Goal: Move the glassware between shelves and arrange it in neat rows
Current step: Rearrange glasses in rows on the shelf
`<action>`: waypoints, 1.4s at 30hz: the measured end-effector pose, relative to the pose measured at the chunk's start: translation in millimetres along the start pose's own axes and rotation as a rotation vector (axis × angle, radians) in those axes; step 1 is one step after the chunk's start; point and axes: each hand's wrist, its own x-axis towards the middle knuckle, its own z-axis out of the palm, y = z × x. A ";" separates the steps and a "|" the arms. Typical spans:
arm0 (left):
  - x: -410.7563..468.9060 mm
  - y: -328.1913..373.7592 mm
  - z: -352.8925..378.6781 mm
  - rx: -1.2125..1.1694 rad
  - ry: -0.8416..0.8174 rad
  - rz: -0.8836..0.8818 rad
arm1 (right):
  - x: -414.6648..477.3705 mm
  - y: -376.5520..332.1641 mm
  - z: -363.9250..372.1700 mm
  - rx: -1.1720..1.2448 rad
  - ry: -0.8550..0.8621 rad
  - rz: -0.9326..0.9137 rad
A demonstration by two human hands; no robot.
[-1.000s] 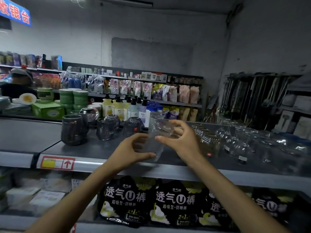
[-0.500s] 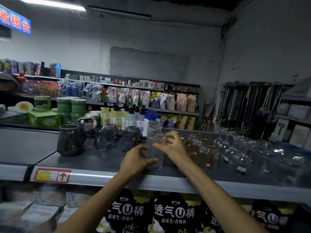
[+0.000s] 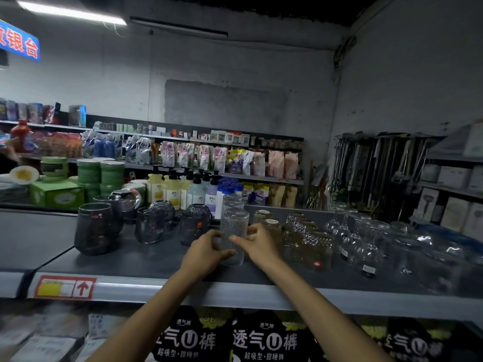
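Tall clear glass [image 3: 234, 227] stands on the top shelf [image 3: 156, 259], lined up in front of a matching glass [image 3: 231, 203]. Left hand [image 3: 206, 254] and right hand [image 3: 258, 246]: fingers curled round its lower half, probably clamped, but the view is dim. Dark glasses [image 3: 95, 227] are already in rows. Stemware [image 3: 352, 246] looks unsorted.

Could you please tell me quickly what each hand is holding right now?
Left hand: holding the clear textured glass.
Right hand: holding the same glass.

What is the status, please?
Left hand and right hand grip the tall clear textured glass, upright on grey shelf. Amber patterned glasses close beside.
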 end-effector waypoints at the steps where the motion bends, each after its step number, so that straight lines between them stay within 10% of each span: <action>1: 1.7 1.1 1.5 0.006 0.011 -0.013 | 2.8 1.2 2.1 0.006 0.009 0.008; 42: -2.0 1.4 16.9 0.176 0.106 -0.091 | 3.2 20.9 9.5 -0.199 0.031 -0.033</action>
